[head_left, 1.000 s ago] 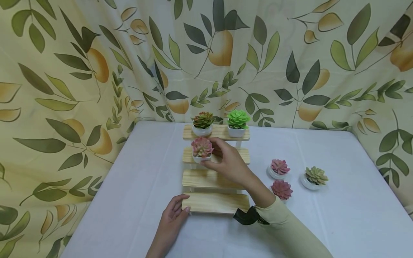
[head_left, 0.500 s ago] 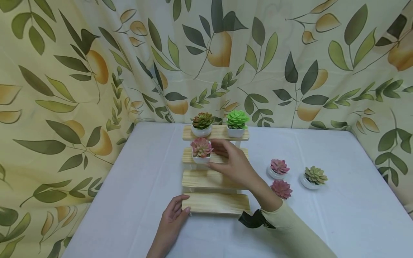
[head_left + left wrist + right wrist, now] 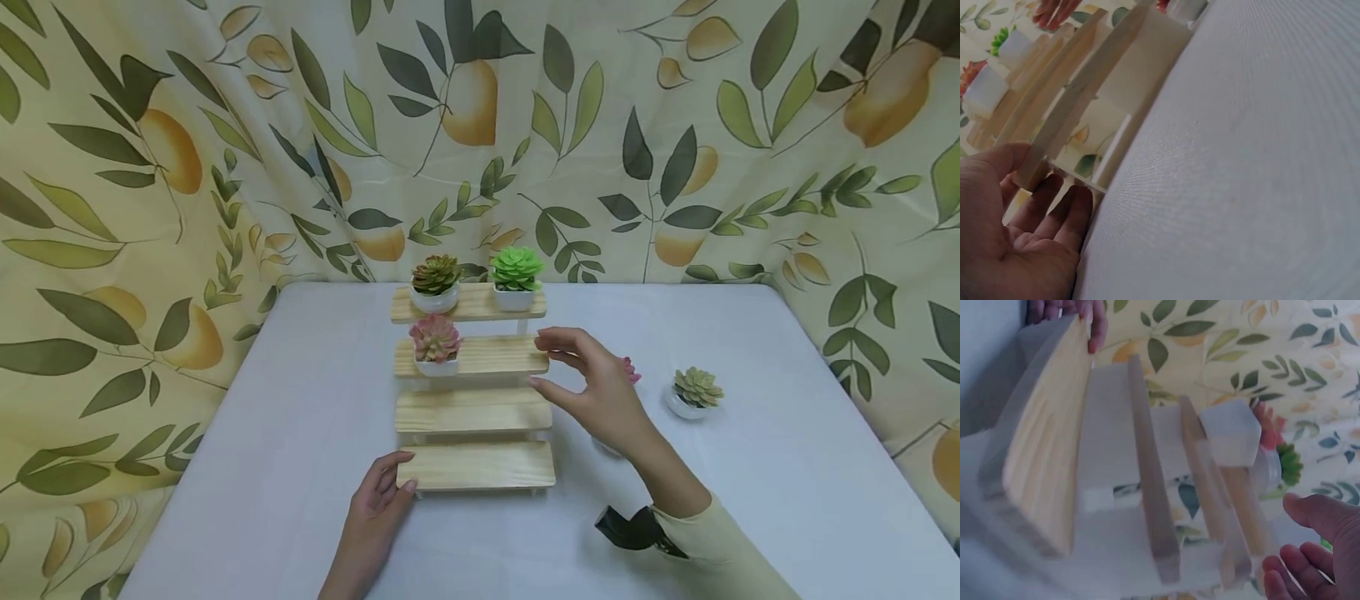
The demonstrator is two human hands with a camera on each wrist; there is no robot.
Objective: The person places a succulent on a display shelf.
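Note:
A stepped wooden stand (image 3: 476,467) with white supports is in the middle of the table. My left hand (image 3: 375,508) grips the left end of its lowest tier; in the left wrist view the thumb lies over the board and the other fingers beneath it. A pink succulent (image 3: 435,340) in a white pot sits at the left of the second tier from the top. To the right of that tier is my right hand (image 3: 600,392), holding nothing, its thumb and fingers spread apart. On the top tier are a reddish-green succulent (image 3: 435,277) and a bright green succulent (image 3: 516,271).
A pale green succulent (image 3: 696,388) in a round white pot stands on the table to the right. Behind my right hand, a pink succulent (image 3: 632,372) and a white pot (image 3: 606,448) are mostly hidden. A leaf-patterned curtain (image 3: 570,192) hangs behind the table.
My right hand has let go of the potted pink succulent and moved right, leaving it on the second tier. The head view has shifted slightly. My left hand keeps its grip.

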